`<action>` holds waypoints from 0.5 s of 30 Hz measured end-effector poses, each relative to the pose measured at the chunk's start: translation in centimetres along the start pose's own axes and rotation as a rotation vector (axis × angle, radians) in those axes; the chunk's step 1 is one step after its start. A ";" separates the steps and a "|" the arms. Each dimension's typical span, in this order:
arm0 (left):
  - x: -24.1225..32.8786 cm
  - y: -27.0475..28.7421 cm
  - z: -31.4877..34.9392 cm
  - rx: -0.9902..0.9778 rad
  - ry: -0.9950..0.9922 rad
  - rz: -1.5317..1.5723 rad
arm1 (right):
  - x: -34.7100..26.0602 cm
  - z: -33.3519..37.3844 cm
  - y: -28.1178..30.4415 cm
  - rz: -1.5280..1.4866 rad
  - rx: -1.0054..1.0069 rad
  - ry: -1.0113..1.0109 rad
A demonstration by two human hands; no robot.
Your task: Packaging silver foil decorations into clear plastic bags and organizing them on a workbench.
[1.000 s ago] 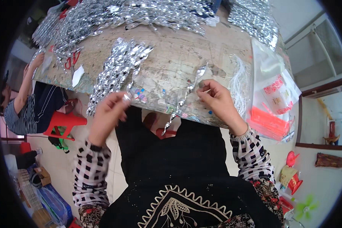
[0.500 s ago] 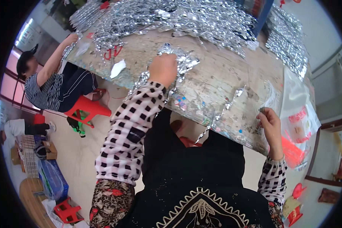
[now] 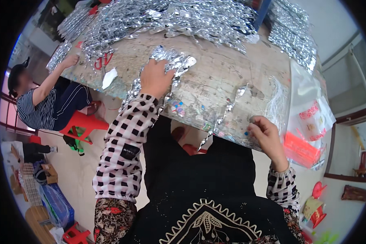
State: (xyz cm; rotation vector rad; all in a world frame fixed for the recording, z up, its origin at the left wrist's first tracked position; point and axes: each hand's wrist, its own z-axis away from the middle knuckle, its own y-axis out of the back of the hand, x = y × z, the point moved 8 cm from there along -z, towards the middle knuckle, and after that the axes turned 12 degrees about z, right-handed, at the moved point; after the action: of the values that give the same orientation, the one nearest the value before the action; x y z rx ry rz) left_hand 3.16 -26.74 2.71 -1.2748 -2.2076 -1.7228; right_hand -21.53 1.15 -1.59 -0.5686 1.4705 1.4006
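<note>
Foil strips (image 3: pixel 166 69) lie in a pile under our left hand (image 3: pixel 154 79), which presses flat and open on them, well in from the worktop (image 3: pixel 232 81) edge. Our right hand (image 3: pixel 264 134) pinches one strip (image 3: pixel 223 114) at the near edge; its long axis runs away from us and its lower end hangs over. Bags (image 3: pixel 309 122) crowd the right side.

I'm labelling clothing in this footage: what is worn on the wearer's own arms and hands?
Both arms wear long black-and-white checked sleeve covers with gathered cuffs, over red-and-dark patterned sleeves showing near the elbows. The left cover has a small dark patch. The left hand and right hand are bare, with no gloves visible.
</note>
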 end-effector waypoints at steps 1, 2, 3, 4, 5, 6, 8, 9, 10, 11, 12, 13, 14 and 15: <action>-0.1 -0.1 0.0 -0.008 0.005 0.008 | 0.0 0.2 -0.1 0.004 0.009 -0.008; -0.2 -0.1 0.1 -0.013 0.013 0.014 | -0.2 0.4 -0.5 0.009 -0.006 0.004; -0.1 0.0 0.2 -0.016 0.012 0.020 | -0.2 0.5 -0.8 0.013 -0.023 0.017; 0.0 0.1 0.3 -0.012 0.015 0.044 | -0.1 0.6 -0.9 0.042 -0.023 0.026; 0.0 0.1 0.4 -0.009 0.018 0.068 | 0.1 0.7 -1.1 0.044 -0.020 0.021; 0.1 0.3 0.5 0.010 -0.019 0.065 | 0.3 0.7 -1.4 0.017 -0.033 0.013; 0.4 1.0 0.6 0.014 -0.024 0.074 | 0.7 0.7 -2.0 0.012 -0.036 0.046; 0.7 1.2 0.7 0.023 -0.028 0.078 | 1.1 0.7 -2.2 0.016 -0.031 0.038; 1.4 1.7 1.1 0.087 -0.109 0.131 | 1.2 0.6 -2.5 0.074 -0.031 0.052; 2.2 1.3 1.5 0.081 -0.110 0.142 | 1.5 0.4 -2.8 0.134 -0.032 0.065; 3.4 0.7 2.0 0.027 -0.096 0.272 | 1.9 0.2 -2.8 0.124 0.007 0.076; 4.6 -0.1 2.6 -0.027 -0.082 0.402 | 2.5 0.0 -2.9 0.127 0.015 0.067; 5.8 -1.3 3.4 -0.099 -0.142 0.413 | 2.9 -0.1 -2.8 0.102 0.039 0.047; 7.2 -3.0 4.5 -0.197 -0.097 0.515 | 3.4 -0.4 -2.7 0.077 0.066 0.024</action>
State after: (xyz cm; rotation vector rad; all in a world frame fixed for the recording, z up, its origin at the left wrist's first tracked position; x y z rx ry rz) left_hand -1.55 -19.08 2.43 -1.8055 -1.5712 -1.7139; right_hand -20.73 1.14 -5.84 -0.4935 1.5660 1.4033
